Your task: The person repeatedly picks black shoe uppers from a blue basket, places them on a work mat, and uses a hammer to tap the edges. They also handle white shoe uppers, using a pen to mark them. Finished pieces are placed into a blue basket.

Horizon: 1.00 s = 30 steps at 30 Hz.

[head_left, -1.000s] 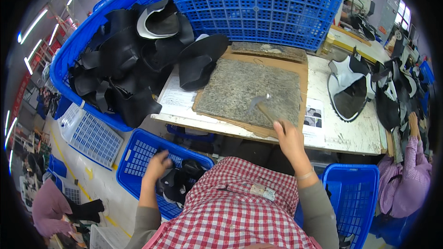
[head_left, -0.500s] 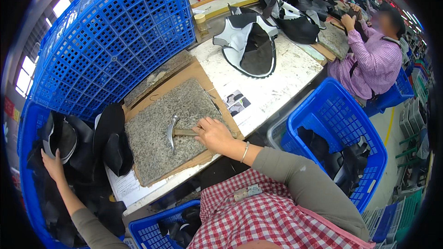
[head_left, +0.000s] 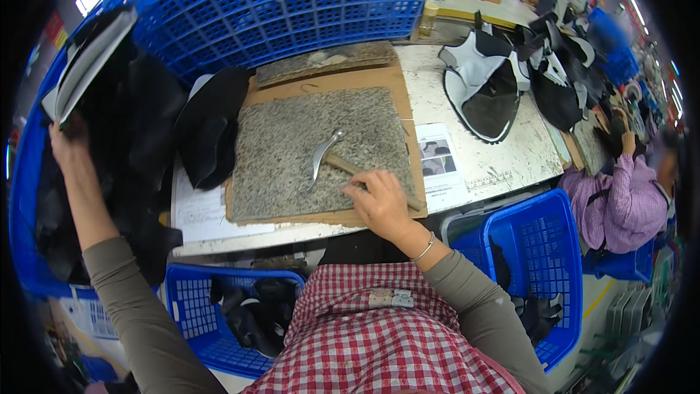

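Observation:
My left hand [head_left: 69,142] is at the far left, closed on the lower end of a black shoe upper [head_left: 98,62] with a pale lining edge. It holds the piece tilted up above the dark pieces in the blue crate; motion blurs the fingertips. My right hand [head_left: 383,203] is curled over the wooden handle of a hammer [head_left: 341,163]. The hammer's curved metal head rests on a grey stone slab [head_left: 292,131], which lies on brown cardboard. Beside the slab's left edge lie black shoe pieces [head_left: 208,128].
A large blue crate [head_left: 292,11] stands on its side behind the slab. Black and white uppers [head_left: 485,84] lie on the white table [head_left: 503,164] at right, beside a printed sheet [head_left: 441,164]. Blue baskets [head_left: 193,310] stand below. A co-worker [head_left: 620,201] sits far right.
My left hand has raised the shoe upper out of the crate's pile. My right hand remains at the hammer handle, and the hammer head has turned on the slab. The view has swung left.

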### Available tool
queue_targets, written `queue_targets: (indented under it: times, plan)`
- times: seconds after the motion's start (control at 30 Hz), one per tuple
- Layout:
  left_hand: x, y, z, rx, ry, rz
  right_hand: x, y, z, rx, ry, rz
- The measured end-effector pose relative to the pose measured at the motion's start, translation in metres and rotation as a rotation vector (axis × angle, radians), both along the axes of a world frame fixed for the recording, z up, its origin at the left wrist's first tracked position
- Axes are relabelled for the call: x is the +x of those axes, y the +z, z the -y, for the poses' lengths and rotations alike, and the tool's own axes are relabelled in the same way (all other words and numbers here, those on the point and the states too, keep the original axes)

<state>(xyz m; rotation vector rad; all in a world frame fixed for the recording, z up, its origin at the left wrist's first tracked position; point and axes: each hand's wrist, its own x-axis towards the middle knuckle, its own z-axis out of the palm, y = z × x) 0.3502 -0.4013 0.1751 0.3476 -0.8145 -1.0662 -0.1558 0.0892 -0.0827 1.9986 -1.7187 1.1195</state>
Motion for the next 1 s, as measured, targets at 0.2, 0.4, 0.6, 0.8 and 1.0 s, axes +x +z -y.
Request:
queue_targets:
  times: [0.2,0.4,0.6,0.8,1.0]
  plan:
    - [-0.201,-0.053,-0.248,-0.12,-0.287,0.148,0.054,0.023,0.023,-0.021,0.069,0.206]
    - [-0.319,-0.117,-0.421,0.233,-0.539,0.3,0.053,0.038,0.034,0.131,-0.029,0.842]
    - [-0.265,-0.159,-0.437,-0.415,-0.636,1.139,0.009,0.041,0.008,0.092,0.215,1.426]
    - [-0.111,-0.226,-0.372,-0.471,0.732,1.93,-0.013,0.053,0.003,0.13,0.309,1.41]
    - [-0.039,-0.255,-0.341,-0.396,0.983,1.749,0.019,0.031,-0.013,0.323,0.374,1.152]
